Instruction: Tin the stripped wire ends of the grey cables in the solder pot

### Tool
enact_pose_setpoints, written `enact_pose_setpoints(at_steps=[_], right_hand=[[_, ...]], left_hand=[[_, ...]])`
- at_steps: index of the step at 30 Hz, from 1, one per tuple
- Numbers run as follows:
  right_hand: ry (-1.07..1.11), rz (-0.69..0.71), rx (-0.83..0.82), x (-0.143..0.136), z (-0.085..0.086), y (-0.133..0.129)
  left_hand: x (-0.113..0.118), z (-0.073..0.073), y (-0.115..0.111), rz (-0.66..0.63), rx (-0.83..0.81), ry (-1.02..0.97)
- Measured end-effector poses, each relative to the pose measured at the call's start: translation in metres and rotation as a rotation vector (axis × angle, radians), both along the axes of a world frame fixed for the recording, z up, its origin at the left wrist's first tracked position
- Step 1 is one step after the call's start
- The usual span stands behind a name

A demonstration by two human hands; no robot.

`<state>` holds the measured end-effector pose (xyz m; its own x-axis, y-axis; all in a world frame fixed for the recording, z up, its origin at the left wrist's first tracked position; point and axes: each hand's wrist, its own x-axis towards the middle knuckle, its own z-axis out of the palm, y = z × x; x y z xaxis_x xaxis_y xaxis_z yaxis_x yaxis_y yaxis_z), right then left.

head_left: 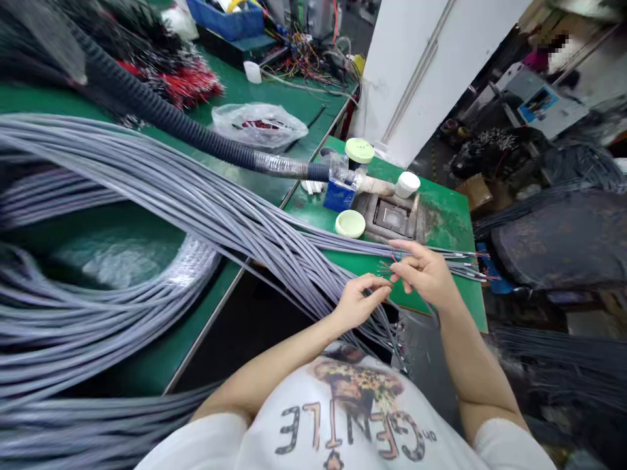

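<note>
My right hand (pixel 425 273) is closed, its fingers pinching a grey cable whose thin coloured wires (pixel 385 266) fan out at the stripped end. The cable's grey length hangs below that palm. Close beside it, my left hand (pixel 361 300) has thumb and forefinger pressed together near the wires; whatever lies between those fingertips is too small to tell. A thick bundle of grey cables (pixel 235 202) runs from the left, passing behind and beneath both hands. Several other cable ends (pixel 470 264) with bared wires lie on the green bench to the right.
Behind my hands sits a soldering pot (pixel 392 217) with a dark square well. Around it stand a pale green dish (pixel 350 224), a white cup (pixel 407 185) and a blue box (pixel 339 196). A ribbed hose (pixel 196 134) crosses above the bench. A white pillar (pixel 416 72) rises behind.
</note>
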<state>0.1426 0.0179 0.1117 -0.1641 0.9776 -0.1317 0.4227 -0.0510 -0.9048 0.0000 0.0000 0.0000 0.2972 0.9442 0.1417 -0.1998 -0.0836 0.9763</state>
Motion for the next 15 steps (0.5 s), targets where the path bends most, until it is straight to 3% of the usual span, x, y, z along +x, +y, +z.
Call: enact_pose_setpoints(at_steps=[15], right_hand=[[0.078, -0.005, -0.089, 0.0069, -0.0079, 0.0041]], left_hand=[[0.0021, 0.0005, -0.0055, -0.012, -0.025, 0.0]])
